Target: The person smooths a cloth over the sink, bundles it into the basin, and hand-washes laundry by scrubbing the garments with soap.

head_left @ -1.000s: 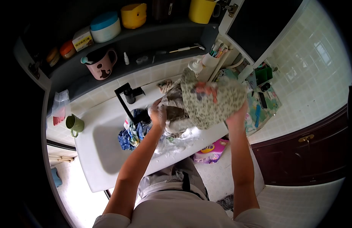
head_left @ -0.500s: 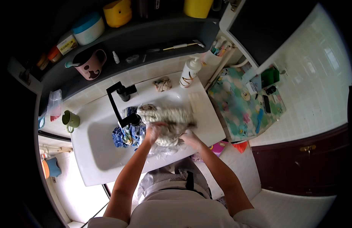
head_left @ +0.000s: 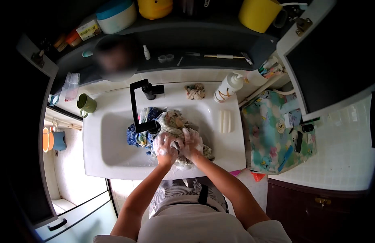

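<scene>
A light patterned garment [head_left: 175,120], wet and sudsy, lies bunched in the right half of the white sink [head_left: 112,164]. My left hand [head_left: 165,146] and my right hand [head_left: 192,143], both covered in foam, are side by side on its near part. Their fingers are bent into the fabric and grip a fold between them. Beside it, to the left, is a bunched blue printed cloth [head_left: 133,137], partly under the black faucet [head_left: 136,106]. Part of the garment is hidden by my hands.
On the sink's back rim are a crumpled cloth [head_left: 195,91] and a white pump bottle [head_left: 228,88]; a pale soap bar [head_left: 225,121] lies on the right rim. A green mug [head_left: 87,105] stands at left. Open cabinet doors flank the dark shelf [head_left: 220,36].
My hands have come closer together and moved down onto the garment, which was stretched and blurred between them. The garment is now bunched in the sink. The view has shifted.
</scene>
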The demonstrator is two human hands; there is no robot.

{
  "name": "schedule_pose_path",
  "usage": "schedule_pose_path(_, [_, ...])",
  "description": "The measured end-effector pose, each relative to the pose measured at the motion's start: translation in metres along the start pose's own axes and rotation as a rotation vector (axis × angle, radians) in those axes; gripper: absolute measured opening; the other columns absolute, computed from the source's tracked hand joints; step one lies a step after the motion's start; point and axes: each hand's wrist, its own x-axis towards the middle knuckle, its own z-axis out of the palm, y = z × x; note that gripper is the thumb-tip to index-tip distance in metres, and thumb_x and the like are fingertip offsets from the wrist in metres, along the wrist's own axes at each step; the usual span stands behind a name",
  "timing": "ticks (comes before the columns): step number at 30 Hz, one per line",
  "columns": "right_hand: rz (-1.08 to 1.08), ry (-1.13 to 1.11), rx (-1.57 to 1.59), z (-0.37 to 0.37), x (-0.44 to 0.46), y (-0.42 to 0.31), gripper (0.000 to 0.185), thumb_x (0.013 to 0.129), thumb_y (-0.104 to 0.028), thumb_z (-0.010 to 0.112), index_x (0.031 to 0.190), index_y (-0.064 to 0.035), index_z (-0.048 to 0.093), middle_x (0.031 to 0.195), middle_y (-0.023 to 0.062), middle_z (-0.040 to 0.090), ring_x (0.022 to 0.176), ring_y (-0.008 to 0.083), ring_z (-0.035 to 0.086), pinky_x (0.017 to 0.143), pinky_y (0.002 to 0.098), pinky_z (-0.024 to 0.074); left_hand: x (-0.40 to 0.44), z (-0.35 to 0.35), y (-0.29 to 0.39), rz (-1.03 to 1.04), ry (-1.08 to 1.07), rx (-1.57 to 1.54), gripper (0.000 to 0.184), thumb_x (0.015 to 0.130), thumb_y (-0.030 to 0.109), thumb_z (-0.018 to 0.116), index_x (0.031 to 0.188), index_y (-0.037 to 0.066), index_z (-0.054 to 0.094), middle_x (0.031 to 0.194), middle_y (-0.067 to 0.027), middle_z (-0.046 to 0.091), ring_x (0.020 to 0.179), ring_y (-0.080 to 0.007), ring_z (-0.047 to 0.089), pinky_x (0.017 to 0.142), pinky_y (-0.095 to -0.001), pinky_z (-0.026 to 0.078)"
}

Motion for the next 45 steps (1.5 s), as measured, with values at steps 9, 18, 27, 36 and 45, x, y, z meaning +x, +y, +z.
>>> schedule_pose_path(9, [-0.035,-0.203,-0.156,0.047,0.031,0.037,0.050,0.088,-0.038,0.044,0.131,-0.0119,0.038,0.124,0.0148,0.043,0.119,0.0357,0.039,0.096,0.0489,0.0360,0.047,0.084,-0.029,-0.036,0.033,0.254,0.048,0.079,0.025,0.060,0.125,0.014,0.056,0.143,-0.0138,0.034,0.134,-0.0453,0.024,0.109,-0.0524,0.025])
schedule_pose_path(18, [-0.180,-0.187,-0.259,0.165,0.083,0.107,0.042,0.092,-0.031,0.036,0.129,-0.0118,0.045,0.134,0.0144,0.042,0.124,0.0322,0.040,0.103,0.0419,0.0327,0.071,0.137,-0.060,-0.012,-0.011,0.329,0.054,0.080,0.030,0.058,0.129,0.008,0.052,0.141,-0.0257,0.033,0.134,-0.0518,0.017,0.109,-0.0562,0.022])
schedule_pose_path(27, [-0.306,-0.168,-0.038,0.087,0.098,0.098,0.031,0.086,-0.022,0.054,0.108,-0.0012,0.050,0.086,0.0186,0.062,0.070,0.0350,0.062,0.064,0.0440,0.0512,0.071,0.103,-0.046,-0.039,-0.115,0.225,0.049,0.084,0.036,0.057,0.123,0.007,0.056,0.138,-0.0228,0.039,0.136,-0.0424,0.020,0.111,-0.0509,0.020])
schedule_pose_path(36, [-0.446,0.031,0.270,-0.014,-0.025,0.001,0.022,0.075,-0.010,0.066,0.091,-0.0032,0.054,0.081,0.0126,0.060,0.075,0.0278,0.061,0.066,0.0374,0.0489,0.014,0.039,-0.023,-1.142,0.005,-0.924,0.067,0.069,0.031,0.080,0.118,-0.004,0.049,0.111,-0.0167,0.058,0.092,-0.0248,0.059,0.079,-0.0354,0.048])
schedule_pose_path(45, [0.258,-0.118,1.574,-0.052,-0.027,0.024,0.020,0.077,-0.002,0.061,0.080,-0.0145,0.046,0.074,-0.0051,0.042,0.066,0.0052,0.042,0.056,0.0216,0.0378,-0.020,0.019,-0.062,-1.134,-0.121,-1.669,0.023,0.077,0.000,0.054,0.098,-0.002,0.062,0.096,-0.0133,0.066,0.088,-0.0263,0.064,0.080,-0.0362,0.052])
